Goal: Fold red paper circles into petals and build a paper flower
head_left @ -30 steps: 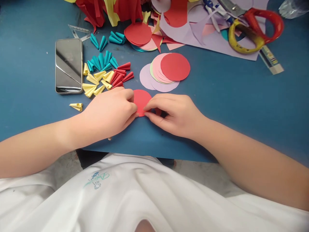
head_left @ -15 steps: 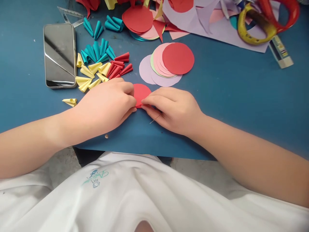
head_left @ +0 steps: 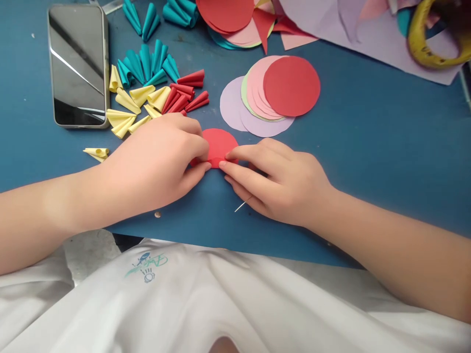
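Note:
A small red paper circle (head_left: 218,143) lies on the blue table (head_left: 368,157) near its front edge, its near side folded up. My left hand (head_left: 162,162) pinches the fold from the left with thumb and fingers closed on the paper. My right hand (head_left: 279,179) pinches it from the right, fingertips pressed on the folded edge. Just behind the hands is a fanned stack of paper circles (head_left: 272,95), red on top over pink, pale green and lilac.
Rolled paper cones in yellow (head_left: 128,105), teal (head_left: 147,63) and red (head_left: 187,95) lie behind my left hand. A phone (head_left: 78,66) rests face up at far left. Paper scraps (head_left: 331,29) and a yellow scissor handle (head_left: 430,44) are at the back right.
The view has shifted down and closer, so the back clutter has slid out of view. Both hands have stayed pinched on the red circle, working its near edge into a fold.

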Available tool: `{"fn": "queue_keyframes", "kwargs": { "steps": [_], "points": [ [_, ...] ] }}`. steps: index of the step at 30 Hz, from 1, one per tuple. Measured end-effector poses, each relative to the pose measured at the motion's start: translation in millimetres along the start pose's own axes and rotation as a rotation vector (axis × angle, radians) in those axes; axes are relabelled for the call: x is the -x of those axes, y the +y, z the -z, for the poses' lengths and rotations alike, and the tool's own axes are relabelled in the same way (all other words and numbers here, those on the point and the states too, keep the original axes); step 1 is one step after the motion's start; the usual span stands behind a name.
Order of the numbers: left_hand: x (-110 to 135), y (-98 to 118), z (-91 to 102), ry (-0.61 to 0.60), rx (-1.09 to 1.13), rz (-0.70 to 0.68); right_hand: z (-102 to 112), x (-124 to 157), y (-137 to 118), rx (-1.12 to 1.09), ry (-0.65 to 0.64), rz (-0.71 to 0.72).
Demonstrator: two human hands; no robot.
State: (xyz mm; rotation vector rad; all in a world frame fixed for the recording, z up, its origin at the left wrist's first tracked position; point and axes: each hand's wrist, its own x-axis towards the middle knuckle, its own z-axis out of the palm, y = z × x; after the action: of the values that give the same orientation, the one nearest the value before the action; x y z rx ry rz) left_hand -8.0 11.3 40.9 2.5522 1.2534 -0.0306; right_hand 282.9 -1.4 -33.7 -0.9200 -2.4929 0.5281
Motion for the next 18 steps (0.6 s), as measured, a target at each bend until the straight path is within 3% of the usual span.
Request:
{"fn": "queue_keyframes", "kwargs": {
  "steps": [2, 8, 12, 18],
  "points": [
    [2.6, 4.3, 3.3, -0.031, -0.101, 0.020, 0.7, -0.4, -1.6, -0.006, -0.017, -0.002],
    [19.1, 10.6, 10.6, -0.149, -0.283, -0.179, 6.4, -2.2, -8.1, -0.010, -0.092, -0.034],
    [23.2, 10.0, 9.9, -0.219, -0.211, -0.169, 9.5, -3.7, -11.2, -0.004, -0.116, -0.058],
    [35.5, -3.5, 3.5, -0.161, -0.079, -0.150, 8.8, -1.6, -10.6, 0.023, -0.120, -0.021]
  ]
}}
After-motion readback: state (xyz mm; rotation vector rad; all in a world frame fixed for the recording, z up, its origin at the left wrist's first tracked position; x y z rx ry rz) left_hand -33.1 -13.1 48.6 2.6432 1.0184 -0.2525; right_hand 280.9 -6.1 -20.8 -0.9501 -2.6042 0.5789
